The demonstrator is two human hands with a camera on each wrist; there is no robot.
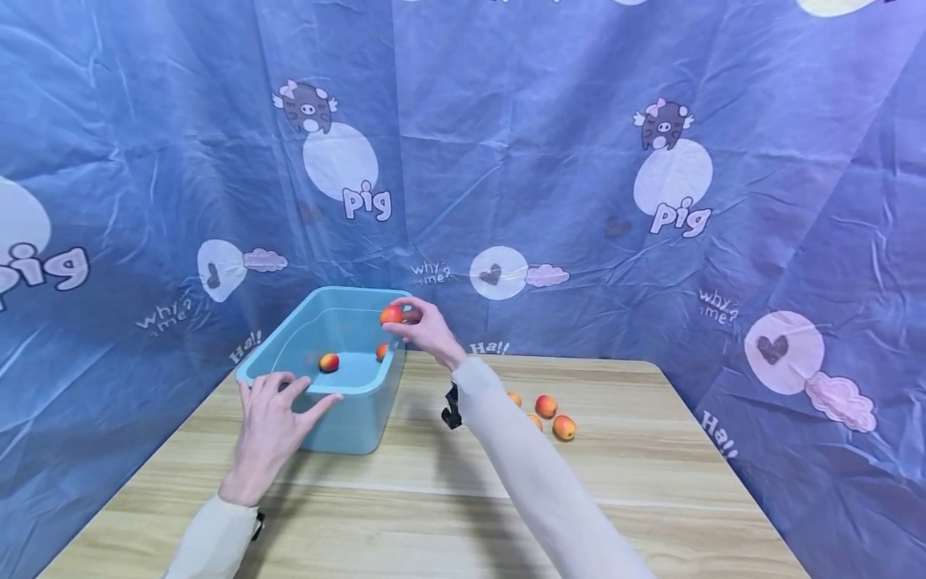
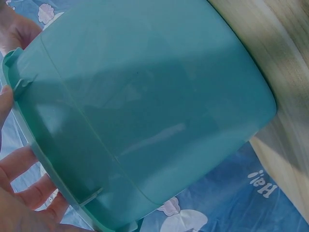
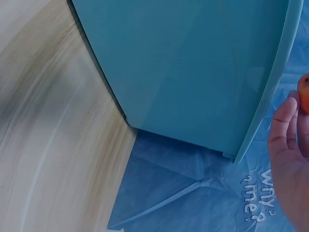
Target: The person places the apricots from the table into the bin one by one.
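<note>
A teal plastic tub [image 1: 362, 392] stands at the back left of the wooden table [image 1: 434, 498]. Two orange-red apricots [image 1: 329, 363] [image 1: 381, 351] lie inside it. My right hand [image 1: 427, 328] pinches a third apricot [image 1: 391, 314] in its fingertips above the tub's right rim; the fruit shows at the edge of the right wrist view as the apricot [image 3: 304, 92]. My left hand [image 1: 271, 426] rests with spread fingers on the tub's near rim, thumb over the edge. The tub's outer wall [image 2: 145, 111] fills the left wrist view, with my fingers [image 2: 24, 169] at its rim.
Several more apricots [image 1: 546, 406] lie on the table right of my right forearm. Blue printed cloth [image 1: 550, 185] covers the walls behind and to both sides. A black wrist strap [image 1: 452, 408] hangs under the right sleeve.
</note>
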